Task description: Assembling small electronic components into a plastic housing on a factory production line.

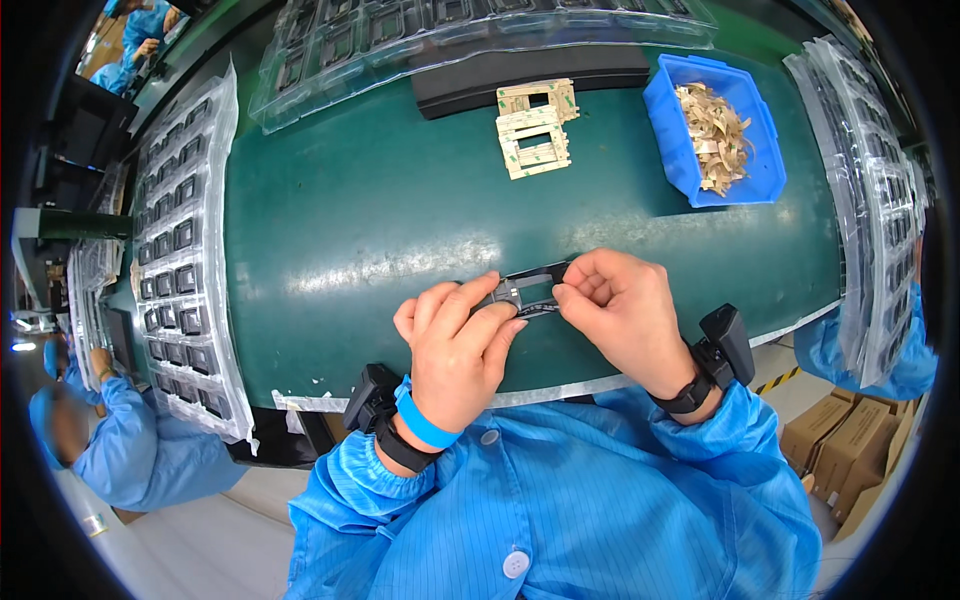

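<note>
Over the near part of the green table, I hold a small black plastic frame (pixel 511 291) with a rectangular opening between both hands. My left hand (pixel 455 345) grips its left end, with fingers along the far side and the thumb near the close edge. At the other end, my right hand (pixel 625 310) has thumb and index finger pinched together at the frame's right side. Whether a thin strip sits in that pinch is hidden. Farther off lie cream die-cut adhesive sheets (pixel 535 121) with rectangular windows and small green marks, partly overlapping.
A blue bin (pixel 768 160) holding crumpled tan strips (pixel 715 138) stands at the far right. Behind the sheets runs a long black block (pixel 450 88). Clear trays of black parts line the back (pixel 400 55), the left (pixel 180 240) and the right (pixel 860 200). Co-workers sit nearby.
</note>
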`<state>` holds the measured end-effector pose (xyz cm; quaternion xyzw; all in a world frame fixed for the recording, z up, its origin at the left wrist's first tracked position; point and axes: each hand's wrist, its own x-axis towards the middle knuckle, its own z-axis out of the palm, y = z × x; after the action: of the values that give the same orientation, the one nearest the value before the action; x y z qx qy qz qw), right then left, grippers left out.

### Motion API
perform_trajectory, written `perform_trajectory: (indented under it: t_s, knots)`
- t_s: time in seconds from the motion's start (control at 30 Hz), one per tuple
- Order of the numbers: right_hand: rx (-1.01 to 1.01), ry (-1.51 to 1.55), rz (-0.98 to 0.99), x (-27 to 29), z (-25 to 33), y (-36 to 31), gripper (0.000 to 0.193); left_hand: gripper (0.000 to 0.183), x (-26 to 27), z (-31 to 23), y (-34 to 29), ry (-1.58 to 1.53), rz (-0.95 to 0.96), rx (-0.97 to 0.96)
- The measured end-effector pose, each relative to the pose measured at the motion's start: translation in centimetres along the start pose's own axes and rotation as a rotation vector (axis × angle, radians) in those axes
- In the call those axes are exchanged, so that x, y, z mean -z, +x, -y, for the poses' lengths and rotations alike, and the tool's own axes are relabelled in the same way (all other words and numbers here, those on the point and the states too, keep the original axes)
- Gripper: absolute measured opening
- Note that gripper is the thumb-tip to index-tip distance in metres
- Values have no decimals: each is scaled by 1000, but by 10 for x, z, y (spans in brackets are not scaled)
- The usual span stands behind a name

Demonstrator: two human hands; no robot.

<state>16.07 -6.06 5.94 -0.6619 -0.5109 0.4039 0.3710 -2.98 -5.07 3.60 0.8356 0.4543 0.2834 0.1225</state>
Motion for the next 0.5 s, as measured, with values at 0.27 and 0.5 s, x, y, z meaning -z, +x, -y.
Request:
perform_trajectory:
  t_s: [0.27,0.5]
  knots:
    - [1,87,-78,15,-10,6,19,45,0,-24,3,3,-36,114]
    - [-5,134,70,28,-16,7,19,30,7,-29,10,-149,107,167]
